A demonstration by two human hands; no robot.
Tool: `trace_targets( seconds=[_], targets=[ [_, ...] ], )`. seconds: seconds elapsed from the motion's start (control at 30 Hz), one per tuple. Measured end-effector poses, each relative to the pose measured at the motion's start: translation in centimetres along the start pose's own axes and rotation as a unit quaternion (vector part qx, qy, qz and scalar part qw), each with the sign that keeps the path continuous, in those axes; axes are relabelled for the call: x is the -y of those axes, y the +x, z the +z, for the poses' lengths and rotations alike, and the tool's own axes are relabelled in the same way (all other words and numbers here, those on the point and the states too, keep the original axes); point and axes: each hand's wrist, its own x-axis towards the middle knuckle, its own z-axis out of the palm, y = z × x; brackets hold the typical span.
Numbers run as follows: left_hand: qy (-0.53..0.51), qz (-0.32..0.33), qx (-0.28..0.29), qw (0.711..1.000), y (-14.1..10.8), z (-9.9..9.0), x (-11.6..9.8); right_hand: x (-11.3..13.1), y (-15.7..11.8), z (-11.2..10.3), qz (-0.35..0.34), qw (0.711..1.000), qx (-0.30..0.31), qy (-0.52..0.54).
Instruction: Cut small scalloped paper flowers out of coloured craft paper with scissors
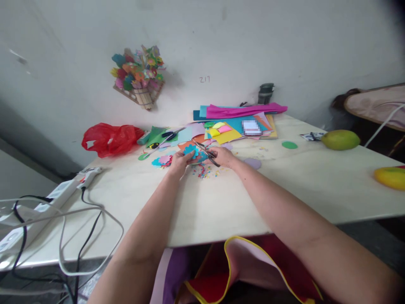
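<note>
My left hand (181, 162) pinches a blue scalloped paper flower (191, 151) by its edge. In my right hand (224, 156) is a pair of scissors (207, 151), its handles gripped and its blades pointing up and left beside the flower. Small colourful paper scraps (202, 171) lie scattered beneath both hands. To the left of my left hand rests a group of cut flower shapes (162, 161) in blue, pink and red. A lilac paper circle (252, 163) lies to the right of my right hand.
Coloured sheets (234, 114) are stacked along the wall, with a second pair of scissors (171, 134) near them. A red plastic bag (110, 139) sits at the left. Cables and a power strip (57, 196) cross the left edge. Mangoes (341, 139) lie at the right.
</note>
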Motion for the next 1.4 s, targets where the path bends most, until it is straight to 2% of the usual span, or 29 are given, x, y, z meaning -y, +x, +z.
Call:
trace_targets(
  seconds=[0.17,0.37,0.83,1.4],
  targets=[
    [-0.017,0.011,0.003,1.0,-0.2,0.2,-0.1,1.2,-0.6,-1.0,0.018,0.997,0.028,-0.076],
    [-0.034,0.021,0.012,0.999,-0.2,0.2,0.1,1.7,-0.7,-0.9,0.018,0.989,0.043,-0.139],
    [-0.042,0.023,0.036,0.998,-0.1,0.2,0.2,1.9,-0.7,-0.3,0.015,0.988,0.04,-0.149],
    [-0.028,0.023,0.04,0.999,-0.3,0.2,0.2,1.9,-0.7,-0.2,0.01,0.988,0.034,-0.151]
  ],
)
